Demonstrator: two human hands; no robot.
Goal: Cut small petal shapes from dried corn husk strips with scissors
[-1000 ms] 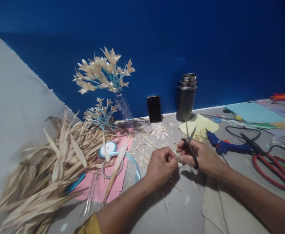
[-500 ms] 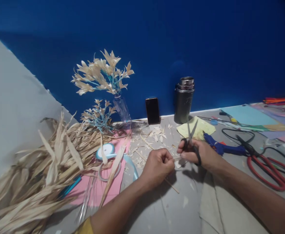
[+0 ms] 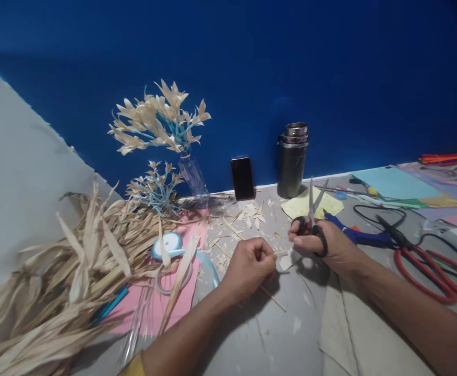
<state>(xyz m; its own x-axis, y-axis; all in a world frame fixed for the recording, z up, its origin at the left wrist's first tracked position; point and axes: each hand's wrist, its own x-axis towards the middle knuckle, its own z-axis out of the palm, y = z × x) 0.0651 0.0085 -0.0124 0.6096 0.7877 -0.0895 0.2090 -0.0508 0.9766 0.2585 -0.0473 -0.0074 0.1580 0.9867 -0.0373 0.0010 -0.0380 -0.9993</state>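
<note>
My left hand [image 3: 252, 265] is closed in a pinch on a thin pale strip of corn husk [image 3: 281, 255], whose end sticks out to the right of the fingertips. Small black-handled scissors [image 3: 312, 210] hang on the fingers of my right hand [image 3: 332, 244], blades parted and pointing up. A gap separates the two hands. Below the right fingers shows a small whitish scrap [image 3: 287, 261]. Pale husk petals and clippings [image 3: 252, 215] lie scattered behind the hands, and a thin stick [image 3: 274, 298] shows below my left hand.
Dried corn husks [image 3: 95, 261] are heaped at left, beside a blue ribbon roll [image 3: 169, 243] on pink paper [image 3: 144, 308]. Husk flowers [image 3: 161, 117] stand in a clear bottle [image 3: 192, 175]. A phone [image 3: 243, 178], flask [image 3: 292, 162], blue glue gun [image 3: 369, 237] and red-handled scissors [image 3: 424, 274] surround the work area.
My right hand has moved slightly right, away from the left, and the scissors have tilted to the right. The left hand stays pinched. The whole view has shifted slightly.
</note>
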